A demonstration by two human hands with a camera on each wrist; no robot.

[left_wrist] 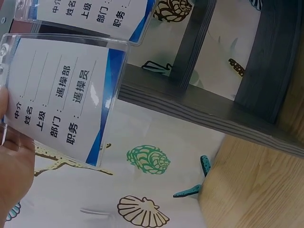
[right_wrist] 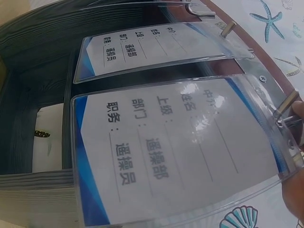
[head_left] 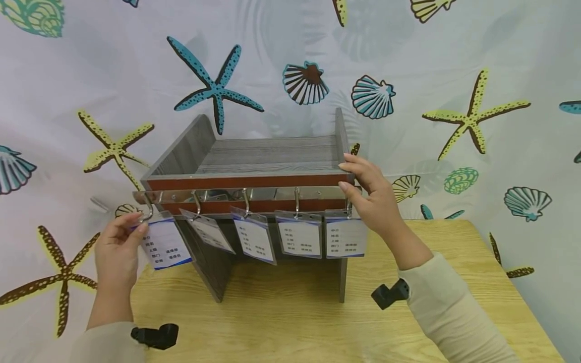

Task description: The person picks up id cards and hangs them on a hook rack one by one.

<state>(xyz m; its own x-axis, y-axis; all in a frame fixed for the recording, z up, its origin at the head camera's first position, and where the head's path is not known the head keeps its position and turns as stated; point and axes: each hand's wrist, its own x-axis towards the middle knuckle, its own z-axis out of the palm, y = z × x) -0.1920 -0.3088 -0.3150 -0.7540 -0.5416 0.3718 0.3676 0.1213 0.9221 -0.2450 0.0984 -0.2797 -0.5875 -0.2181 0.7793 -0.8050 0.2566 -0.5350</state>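
At the left end of a hook rail (head_left: 272, 194), my left hand (head_left: 119, 247) pinches the top corner of a clear-sleeved name badge (head_left: 167, 243). That badge hangs tilted below the end hook (head_left: 149, 209). In the left wrist view, the same badge (left_wrist: 66, 95) shows a printed white card with a blue band, fingertips at its left edge. My right hand (head_left: 374, 199) grips the front right corner of a grey wooden shelf (head_left: 272, 151), thumb at the rail and fingers over the side panel. Just below it hangs the rightmost badge (head_left: 346, 236), seen large in the right wrist view.
More badges hang between these two, including one turned edgeward (head_left: 209, 233) and one facing forward (head_left: 298, 234). The shelf's side legs (head_left: 342, 280) stand on a wooden table (head_left: 281, 322). Behind rises a white cloth (head_left: 290, 30) printed with starfish and shells.
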